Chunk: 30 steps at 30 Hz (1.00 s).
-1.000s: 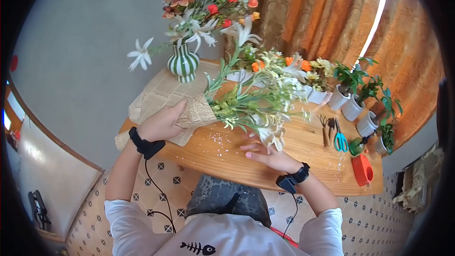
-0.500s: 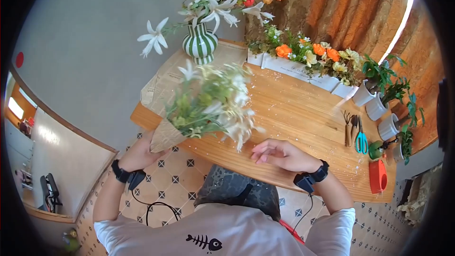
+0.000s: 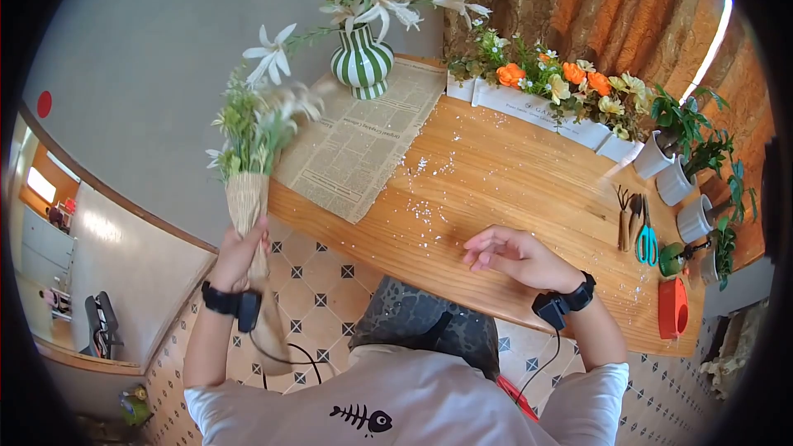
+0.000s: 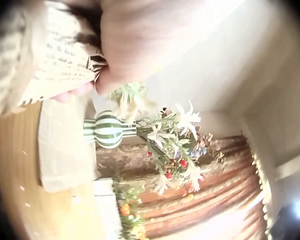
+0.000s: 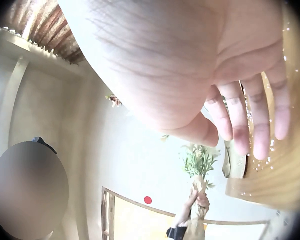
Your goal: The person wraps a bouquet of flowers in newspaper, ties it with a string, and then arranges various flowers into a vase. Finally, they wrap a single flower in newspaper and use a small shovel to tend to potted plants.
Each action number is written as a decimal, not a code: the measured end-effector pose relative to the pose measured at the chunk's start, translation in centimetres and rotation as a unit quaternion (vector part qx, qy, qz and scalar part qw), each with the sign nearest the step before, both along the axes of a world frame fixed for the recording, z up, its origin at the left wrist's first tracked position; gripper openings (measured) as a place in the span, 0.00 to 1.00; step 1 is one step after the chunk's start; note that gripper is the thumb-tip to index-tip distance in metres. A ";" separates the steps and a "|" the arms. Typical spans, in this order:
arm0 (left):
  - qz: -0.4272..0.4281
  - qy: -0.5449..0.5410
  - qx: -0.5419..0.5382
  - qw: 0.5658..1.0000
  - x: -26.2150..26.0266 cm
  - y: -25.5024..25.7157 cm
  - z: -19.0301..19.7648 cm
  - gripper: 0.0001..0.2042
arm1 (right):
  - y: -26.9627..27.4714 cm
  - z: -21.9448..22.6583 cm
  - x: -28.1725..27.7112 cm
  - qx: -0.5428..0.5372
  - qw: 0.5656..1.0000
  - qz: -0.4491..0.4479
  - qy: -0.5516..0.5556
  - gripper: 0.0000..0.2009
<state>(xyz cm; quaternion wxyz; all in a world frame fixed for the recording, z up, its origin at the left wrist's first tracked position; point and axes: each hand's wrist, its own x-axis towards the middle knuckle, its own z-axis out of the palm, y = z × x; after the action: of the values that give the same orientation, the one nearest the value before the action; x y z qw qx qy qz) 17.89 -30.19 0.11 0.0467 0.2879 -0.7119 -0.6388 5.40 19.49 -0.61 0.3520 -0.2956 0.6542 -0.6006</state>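
A bouquet of white flowers and green leaves (image 3: 252,132) stands upright beside the table's left end, wrapped in printed tan paper (image 3: 246,198). My left hand (image 3: 237,258) grips the narrow part of the wrap, whose tail hangs below it. In the left wrist view the left hand (image 4: 135,45) holds the creased paper (image 4: 60,60). My right hand (image 3: 529,260) hovers over the table's front edge, fingers relaxed and slightly bent, with nothing in it. The right wrist view shows the right hand (image 5: 190,65) with loose fingers, and the bouquet (image 5: 199,162) beyond.
A newspaper sheet (image 3: 347,157) lies on the wooden table (image 3: 496,190) near a striped vase (image 3: 362,62). White bits are scattered about. Flower boxes (image 3: 537,107) line the back; potted plants (image 3: 676,182), small tools (image 3: 624,227), teal-handled scissors (image 3: 647,244) and a red object (image 3: 673,310) are at right.
The left hand has carried the bouquet left off the table and turned it from lying sideways to upright. The right hand has stayed near the front edge. The head view has shifted.
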 end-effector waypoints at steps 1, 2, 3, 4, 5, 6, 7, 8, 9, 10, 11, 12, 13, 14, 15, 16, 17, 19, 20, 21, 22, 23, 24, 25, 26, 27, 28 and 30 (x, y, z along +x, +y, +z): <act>0.004 0.035 0.038 0.999 -1.3 0.1 -0.2 0.10 | 0.4 -0.1 -0.1 -0.004 1.000 -0.006 -0.002 0.15; 0.005 0.067 0.079 0.995 -2.8 0.9 0.0 0.10 | 0.8 -0.3 -0.2 -0.007 1.000 -0.012 -0.004 0.15; 0.005 0.100 0.119 0.988 -4.8 2.0 0.3 0.10 | 1.1 -0.1 -0.2 -0.005 1.000 -0.009 -0.003 0.15; 0.022 0.127 0.143 0.981 -7.0 3.2 0.4 0.09 | 1.4 0.2 -0.2 -0.006 1.000 -0.026 -0.006 0.16; 0.039 0.153 0.167 0.973 -9.4 4.3 0.1 0.08 | 1.7 0.3 -0.1 -0.008 0.999 -0.043 -0.010 0.16; 0.038 0.173 0.203 0.963 -11.8 5.3 -0.3 0.08 | 2.1 0.1 -0.2 -0.006 0.999 -0.042 -0.009 0.16; 0.037 0.194 0.239 0.951 -14.4 6.1 -0.9 0.08 | 2.7 -0.1 -0.3 -0.018 0.998 -0.057 -0.013 0.16; 0.068 0.175 0.224 0.956 -17.2 6.8 -1.7 0.09 | 3.1 -0.3 -0.4 -0.031 0.997 -0.072 -0.017 0.16; 0.097 0.155 0.210 0.961 -19.9 7.3 -3.0 0.10 | 3.5 -0.2 -0.3 -0.029 0.997 -0.072 -0.015 0.16; 0.095 0.156 0.211 0.960 -22.8 7.7 -5.2 0.10 | 4.0 0.2 -0.2 -0.025 0.995 -0.091 -0.026 0.16; 0.145 0.227 0.220 0.938 -25.9 8.1 -7.9 0.12 | 4.6 0.4 -0.1 -0.021 0.993 -0.113 -0.037 0.16; 0.192 0.293 0.230 0.908 -28.4 9.0 -9.8 0.15 | 5.5 0.3 -0.2 -0.013 0.992 -0.119 -0.030 0.15; 0.177 0.289 0.238 0.910 -29.6 9.1 -11.1 0.15 | 6.2 0.3 -0.4 -0.010 0.990 -0.137 -0.028 0.15; 0.150 0.228 0.209 0.939 -30.1 8.1 -12.7 0.16 | 6.7 0.1 -0.4 -0.027 0.989 -0.142 -0.040 0.15; 0.111 0.162 0.178 0.964 -30.8 7.9 -14.3 0.18 | 7.5 -0.1 -0.1 -0.044 0.985 -0.156 -0.053 0.15; 0.016 0.216 0.267 0.939 -29.6 9.0 -14.1 0.19 | 8.2 -0.3 -0.1 -0.031 0.984 -0.169 -0.055 0.15; 0.019 0.222 0.282 0.933 -29.8 8.7 -15.0 0.16 | 8.9 -0.7 -0.2 -0.044 0.983 -0.172 -0.038 0.14; 0.003 0.208 0.229 0.951 -31.0 5.2 -18.6 0.13 | 9.2 -1.4 -1.0 -0.041 0.984 -0.172 0.003 0.13; 0.009 0.172 0.296 0.939 -29.7 8.7 -14.1 0.13 | 11.0 -1.5 -0.8 -0.017 0.981 -0.193 0.018 0.13; -0.024 0.171 0.335 0.926 -30.5 7.1 -14.9 0.13 | 11.4 -1.7 -0.9 -0.013 0.977 -0.213 0.014 0.13; 0.006 0.126 0.381 0.916 -29.5 7.9 -12.4 0.13 | 11.8 -2.0 -1.0 -0.029 0.976 -0.215 0.005 0.14; 0.021 0.098 0.367 0.925 -29.9 6.6 -12.9 0.12 | 12.2 -2.2 -1.1 -0.046 0.976 -0.213 -0.003 0.14; 0.036 0.072 0.366 0.927 -29.4 6.6 -12.3 0.11 | 12.7 -1.7 -1.2 0.012 0.973 -0.229 0.026 0.15; 0.051 0.043 0.365 0.929 -29.1 6.5 -12.1 0.09 | 13.2 -1.7 -1.5 0.016 0.971 -0.236 0.022 0.15; 0.047 0.038 0.365 0.929 -28.9 6.6 -11.9 0.09 | 13.7 -1.4 -1.6 0.054 0.966 -0.247 0.049 0.16; 0.041 0.019 0.338 0.940 -28.7 6.6 -11.7 0.09 | 14.3 -1.1 -1.7 0.092 0.959 -0.256 0.075 0.16; 0.033 0.001 0.310 0.950 -28.5 6.6 -11.5 0.09 | 14.7 -0.7 -1.8 0.093 0.958 -0.261 0.072 0.16; 0.030 -0.023 0.318 0.947 -28.3 7.2 -10.7 0.09 | 16.1 0.3 -1.6 0.168 0.941 -0.266 0.122 0.17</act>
<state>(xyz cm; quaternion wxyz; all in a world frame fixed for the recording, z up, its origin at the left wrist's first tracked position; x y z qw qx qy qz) -10.43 -23.02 -10.57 -0.0445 0.3235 -0.4633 -0.8239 3.80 35.56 -0.31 0.1415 -0.1186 0.8384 -0.5129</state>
